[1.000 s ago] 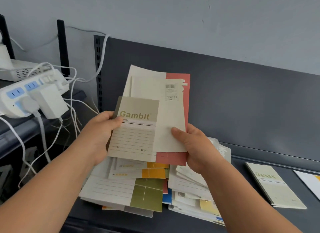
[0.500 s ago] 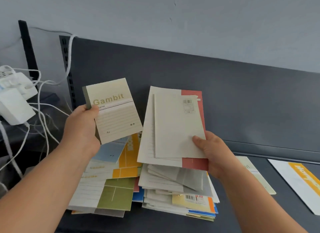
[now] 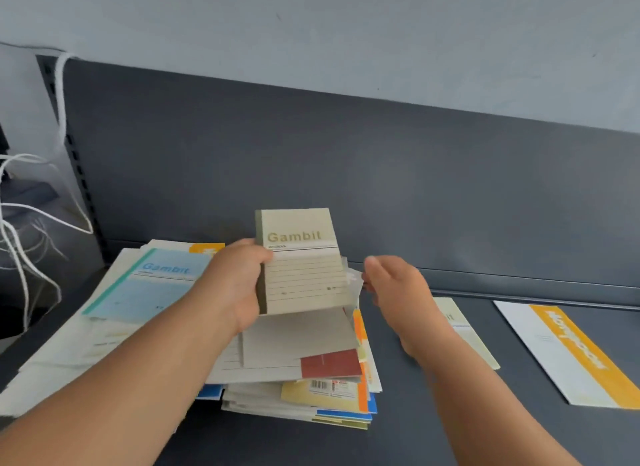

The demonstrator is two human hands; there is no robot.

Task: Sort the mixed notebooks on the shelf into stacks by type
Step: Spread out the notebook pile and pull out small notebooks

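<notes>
hands (image 3: 239,285): 2 | shelf (image 3: 433,431): 1 | notebooks (image 3: 301,268): pile, uncountable | white cables (image 3: 62,94): several

Left hand (image 3: 239,285): raised mid-frame, fingers curled, thumb on top, clamped on held item's left edge. Right hand (image 3: 398,292): beside it, apart, fingers loosely spread, empty. Both forearms bare, reaching forward.

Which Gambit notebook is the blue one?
The light blue Gambit notebook lying on top of the left pile, with a teal edge. The beige Gambit notebook is up in the left hand, and another beige one lies flat behind the right hand.
</notes>
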